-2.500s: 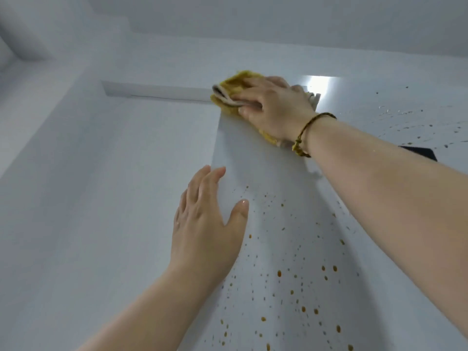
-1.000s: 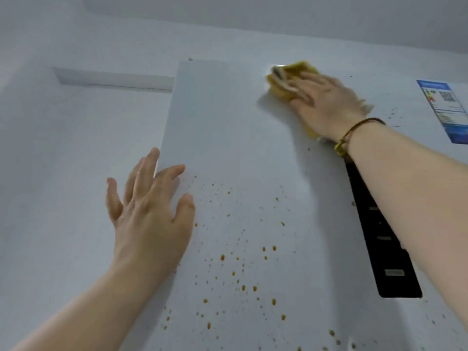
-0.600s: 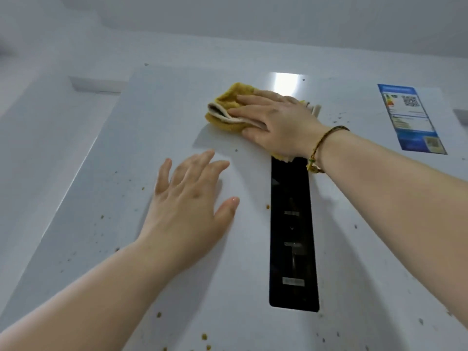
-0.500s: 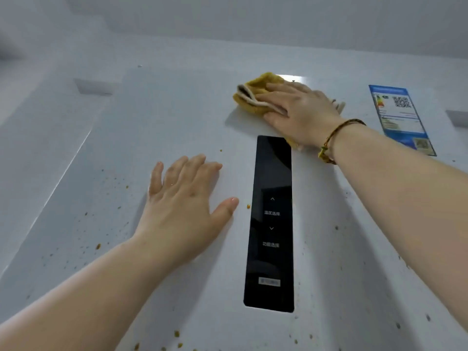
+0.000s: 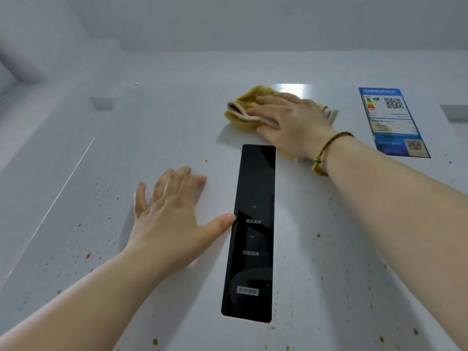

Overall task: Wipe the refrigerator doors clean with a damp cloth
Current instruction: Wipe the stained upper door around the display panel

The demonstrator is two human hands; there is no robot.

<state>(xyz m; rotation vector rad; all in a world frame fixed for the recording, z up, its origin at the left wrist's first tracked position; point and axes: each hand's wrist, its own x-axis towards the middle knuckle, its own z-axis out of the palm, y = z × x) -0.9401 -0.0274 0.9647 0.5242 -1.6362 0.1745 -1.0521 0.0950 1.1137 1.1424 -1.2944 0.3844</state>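
The right hand (image 5: 291,125) lies flat on a yellow cloth (image 5: 243,107), fingers straight, pressing it against the white refrigerator door (image 5: 152,135) near the top edge, just above a black control panel (image 5: 253,269). A braided bracelet (image 5: 326,150) circles that wrist. The left hand (image 5: 172,219) rests on the door with fingers straight and slightly spread, holding nothing, its thumb tip at the panel's left edge. Brown spots (image 5: 88,255) speckle the lower door. A blue label (image 5: 392,122) is stuck at the upper right.
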